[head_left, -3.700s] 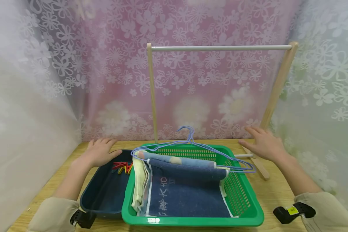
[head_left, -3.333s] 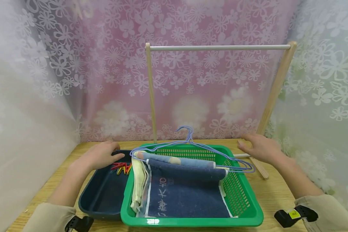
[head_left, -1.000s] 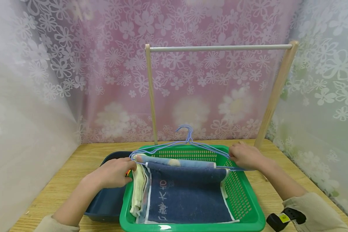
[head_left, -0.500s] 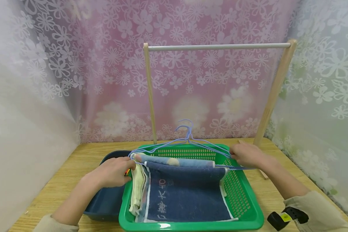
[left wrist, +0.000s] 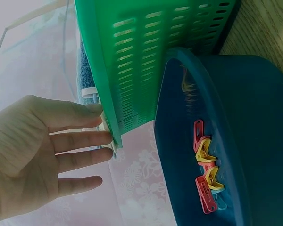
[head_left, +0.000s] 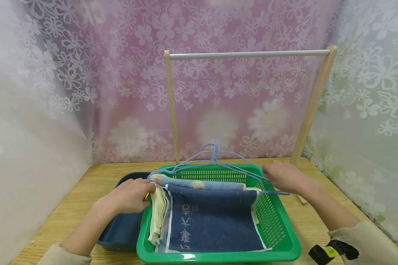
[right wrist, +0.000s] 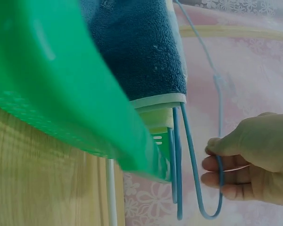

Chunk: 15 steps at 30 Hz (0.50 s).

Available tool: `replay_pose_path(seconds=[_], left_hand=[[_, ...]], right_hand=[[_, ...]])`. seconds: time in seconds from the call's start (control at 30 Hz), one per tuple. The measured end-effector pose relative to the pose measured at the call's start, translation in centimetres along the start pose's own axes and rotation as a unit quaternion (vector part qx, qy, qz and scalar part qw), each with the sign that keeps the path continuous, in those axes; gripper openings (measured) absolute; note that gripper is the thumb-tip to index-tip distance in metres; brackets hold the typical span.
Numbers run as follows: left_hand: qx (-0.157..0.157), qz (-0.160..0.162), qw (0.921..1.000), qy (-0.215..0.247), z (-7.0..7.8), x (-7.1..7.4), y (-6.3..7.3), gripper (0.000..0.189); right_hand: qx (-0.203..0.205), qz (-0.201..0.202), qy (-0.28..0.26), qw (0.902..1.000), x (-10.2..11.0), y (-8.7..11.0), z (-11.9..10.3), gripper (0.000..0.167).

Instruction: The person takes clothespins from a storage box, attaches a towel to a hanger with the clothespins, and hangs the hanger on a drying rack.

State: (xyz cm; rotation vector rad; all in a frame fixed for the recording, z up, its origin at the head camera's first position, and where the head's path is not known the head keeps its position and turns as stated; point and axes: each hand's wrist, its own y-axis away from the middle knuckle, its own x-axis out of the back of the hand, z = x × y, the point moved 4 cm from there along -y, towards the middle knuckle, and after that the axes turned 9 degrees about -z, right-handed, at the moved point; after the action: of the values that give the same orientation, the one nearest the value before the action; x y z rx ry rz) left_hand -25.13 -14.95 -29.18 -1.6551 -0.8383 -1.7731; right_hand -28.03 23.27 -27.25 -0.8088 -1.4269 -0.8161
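A blue wire hanger point(head_left: 243, 157) stands with its hook above those of the other hangers, and a navy towel point(head_left: 215, 217) with white edging hangs over its bar. My right hand point(head_left: 282, 177) pinches this hanger near its right end; the right wrist view shows thumb and fingers around the wire point(right wrist: 220, 162). By the hangers' left ends is my left hand point(head_left: 131, 195), its fingers point(left wrist: 82, 140) straight and spread beside the basket rim. Whether they touch a wire is hidden. Behind lie a light blue patterned towel point(head_left: 215, 184) and pale yellow cloth point(head_left: 157, 217).
The green basket point(head_left: 219, 257) holds the towels. To its left a dark blue tub point(head_left: 119, 232) contains several red, yellow and blue clothes pegs point(left wrist: 205, 150). Behind stands a wooden rack with a white rail point(head_left: 248, 55). Patterned curtains point(head_left: 132, 92) enclose the table point(head_left: 69, 206).
Both hands have moved inward from beside the basket to the hanger ends. One hanger's hook has risen and separated from the others over the last second. My left hand stays nearly still lately.
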Motion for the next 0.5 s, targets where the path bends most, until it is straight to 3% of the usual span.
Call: replay_pose_path(seconds=[0.3, 0.4, 0.5], left_hand=[[-0.004, 0.004, 0.9999, -0.014, 0.0, 0.0, -0.1, 0.017], [-0.003, 0.007, 0.9998, -0.017, 0.0, 0.0, 0.0, 0.017], [-0.006, 0.011, 0.9997, -0.020, 0.0, 0.0, 0.0, 0.017]], right_hand=[[0.021, 0.103, 0.062, 0.9925, -0.6, 1.0, -0.2, 0.019], [0.034, 0.142, 0.091, 0.9851, -0.8, 1.3, -0.3, 0.021], [0.055, 0.194, 0.126, 0.9713, -0.9, 1.5, -0.5, 0.020]])
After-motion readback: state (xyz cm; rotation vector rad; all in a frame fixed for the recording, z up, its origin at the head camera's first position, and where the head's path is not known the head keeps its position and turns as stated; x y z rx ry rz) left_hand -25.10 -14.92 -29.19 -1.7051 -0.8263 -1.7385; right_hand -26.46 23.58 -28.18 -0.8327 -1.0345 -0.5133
